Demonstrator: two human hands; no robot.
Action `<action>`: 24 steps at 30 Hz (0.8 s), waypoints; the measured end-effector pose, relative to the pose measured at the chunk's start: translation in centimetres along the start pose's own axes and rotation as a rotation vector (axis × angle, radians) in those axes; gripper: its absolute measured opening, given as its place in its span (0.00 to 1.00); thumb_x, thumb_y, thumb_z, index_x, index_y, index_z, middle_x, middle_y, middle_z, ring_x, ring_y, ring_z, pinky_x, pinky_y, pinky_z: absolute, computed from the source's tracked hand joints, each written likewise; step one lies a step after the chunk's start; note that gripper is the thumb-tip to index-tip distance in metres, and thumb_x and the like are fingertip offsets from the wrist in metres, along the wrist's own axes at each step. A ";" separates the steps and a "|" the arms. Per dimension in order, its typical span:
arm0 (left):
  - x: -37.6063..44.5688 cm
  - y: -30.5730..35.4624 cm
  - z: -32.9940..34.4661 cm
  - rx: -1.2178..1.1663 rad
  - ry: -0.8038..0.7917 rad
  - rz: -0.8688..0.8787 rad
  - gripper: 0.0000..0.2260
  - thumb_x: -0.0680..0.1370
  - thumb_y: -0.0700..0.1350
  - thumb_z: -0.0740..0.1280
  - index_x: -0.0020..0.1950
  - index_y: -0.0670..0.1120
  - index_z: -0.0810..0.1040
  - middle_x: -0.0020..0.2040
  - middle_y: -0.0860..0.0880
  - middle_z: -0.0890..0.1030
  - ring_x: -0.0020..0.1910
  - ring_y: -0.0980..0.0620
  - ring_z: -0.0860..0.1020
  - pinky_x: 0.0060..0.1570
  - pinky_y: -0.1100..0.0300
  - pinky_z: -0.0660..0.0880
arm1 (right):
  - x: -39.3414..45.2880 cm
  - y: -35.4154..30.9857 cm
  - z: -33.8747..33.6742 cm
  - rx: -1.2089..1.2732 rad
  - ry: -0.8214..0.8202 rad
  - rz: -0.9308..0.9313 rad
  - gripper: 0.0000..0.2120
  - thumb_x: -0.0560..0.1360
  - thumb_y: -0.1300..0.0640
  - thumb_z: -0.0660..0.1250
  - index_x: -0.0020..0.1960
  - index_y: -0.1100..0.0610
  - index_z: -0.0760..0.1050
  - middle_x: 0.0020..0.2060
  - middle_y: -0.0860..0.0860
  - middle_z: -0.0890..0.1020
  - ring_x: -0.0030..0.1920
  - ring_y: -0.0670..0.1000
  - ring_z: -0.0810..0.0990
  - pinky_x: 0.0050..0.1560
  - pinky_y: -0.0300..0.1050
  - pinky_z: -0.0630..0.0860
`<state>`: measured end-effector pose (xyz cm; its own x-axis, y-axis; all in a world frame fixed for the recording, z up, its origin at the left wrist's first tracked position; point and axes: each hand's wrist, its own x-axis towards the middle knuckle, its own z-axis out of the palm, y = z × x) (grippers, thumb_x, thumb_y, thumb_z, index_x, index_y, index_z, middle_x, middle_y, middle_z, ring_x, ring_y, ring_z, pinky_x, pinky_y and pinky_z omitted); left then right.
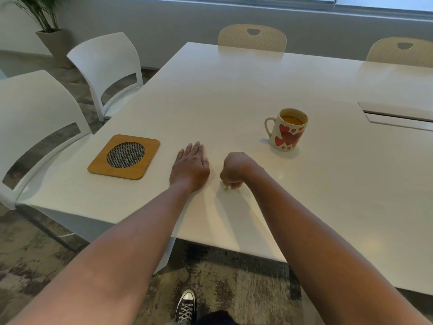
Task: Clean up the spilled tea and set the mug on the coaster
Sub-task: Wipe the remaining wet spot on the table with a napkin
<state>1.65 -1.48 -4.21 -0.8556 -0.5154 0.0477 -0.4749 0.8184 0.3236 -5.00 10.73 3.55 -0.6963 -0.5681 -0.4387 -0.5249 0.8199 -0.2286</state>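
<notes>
A white mug [287, 129] with red hearts stands upright on the white table [234, 90], holding tea, its handle to the left. A wooden coaster [124, 156] with a round mesh centre lies to the left, bare. My left hand [190, 167] rests flat on the table between coaster and mug, fingers straight. My right hand [235, 170] is curled into a fist just right of it and grips a small whitish wad [224, 187], pressed against the tabletop. Only a corner of the wad shows. No tea spill is visible on the table.
Two white chairs [105, 71] stand along the table's left side and two beige ones [252, 38] at the far edge. A cable hatch [398, 114] is set in the table at right. The table's near edge runs under my forearms. A potted plant [50, 31] stands at the far left.
</notes>
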 end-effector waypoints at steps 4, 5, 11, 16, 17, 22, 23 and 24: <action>0.0 0.0 0.1 -0.011 0.002 -0.001 0.25 0.84 0.49 0.47 0.82 0.46 0.53 0.82 0.52 0.52 0.80 0.55 0.49 0.79 0.56 0.43 | 1.2 -0.8 0.7 -0.084 0.201 -0.106 0.09 0.76 0.59 0.60 0.45 0.63 0.77 0.46 0.56 0.81 0.53 0.57 0.79 0.44 0.41 0.72; 0.1 0.0 0.1 -0.013 0.002 0.000 0.25 0.84 0.49 0.47 0.82 0.46 0.53 0.82 0.52 0.52 0.80 0.55 0.49 0.79 0.56 0.43 | 1.8 -0.9 0.9 -0.073 0.226 -0.126 0.12 0.77 0.59 0.59 0.52 0.63 0.78 0.53 0.59 0.79 0.57 0.59 0.77 0.51 0.45 0.74; 0.0 0.0 0.0 -0.006 0.003 0.000 0.25 0.84 0.50 0.47 0.82 0.46 0.53 0.82 0.51 0.53 0.80 0.54 0.49 0.78 0.56 0.43 | 3.7 -0.6 0.6 0.030 0.425 -0.127 0.15 0.79 0.62 0.58 0.61 0.61 0.78 0.61 0.59 0.74 0.63 0.59 0.72 0.62 0.50 0.73; -0.2 0.1 -0.1 -0.030 0.017 -0.002 0.25 0.84 0.49 0.48 0.82 0.46 0.54 0.82 0.51 0.54 0.80 0.54 0.50 0.79 0.56 0.44 | 4.5 0.8 -0.5 -0.028 0.481 0.044 0.16 0.80 0.62 0.55 0.64 0.65 0.73 0.64 0.60 0.71 0.64 0.61 0.70 0.59 0.52 0.73; -0.2 0.1 -0.1 -0.035 0.021 -0.002 0.25 0.84 0.49 0.48 0.82 0.46 0.54 0.82 0.51 0.54 0.80 0.54 0.50 0.79 0.56 0.44 | 4.6 0.9 -0.7 -0.044 0.472 0.084 0.16 0.80 0.62 0.55 0.64 0.65 0.73 0.63 0.61 0.71 0.63 0.61 0.70 0.58 0.52 0.73; -0.2 0.0 -0.3 -0.145 0.038 -0.019 0.25 0.84 0.49 0.48 0.81 0.49 0.55 0.81 0.51 0.57 0.80 0.54 0.52 0.77 0.58 0.45 | 3.9 0.4 -1.0 -0.128 0.415 0.109 0.17 0.78 0.60 0.57 0.65 0.63 0.73 0.62 0.61 0.74 0.62 0.61 0.74 0.57 0.50 0.75; -0.1 -0.1 -0.4 -0.210 0.035 -0.049 0.24 0.84 0.49 0.49 0.81 0.50 0.56 0.81 0.51 0.58 0.80 0.53 0.53 0.77 0.56 0.48 | 3.8 0.0 -0.9 -0.106 0.397 0.069 0.16 0.77 0.60 0.59 0.62 0.63 0.75 0.60 0.60 0.77 0.60 0.61 0.77 0.55 0.49 0.75; -0.1 -0.3 -0.6 -0.291 0.032 -0.082 0.24 0.84 0.50 0.49 0.81 0.52 0.58 0.80 0.50 0.60 0.80 0.51 0.55 0.76 0.54 0.52 | 3.7 -0.4 -0.9 -0.048 0.352 0.015 0.13 0.76 0.60 0.61 0.58 0.63 0.78 0.57 0.60 0.79 0.58 0.60 0.79 0.52 0.48 0.76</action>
<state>1.96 -1.82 -3.71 -0.8077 -0.5883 0.0388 -0.4591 0.6690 0.5845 -7.83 8.23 2.78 -0.8257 -0.5525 -0.1135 -0.5298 0.8288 -0.1800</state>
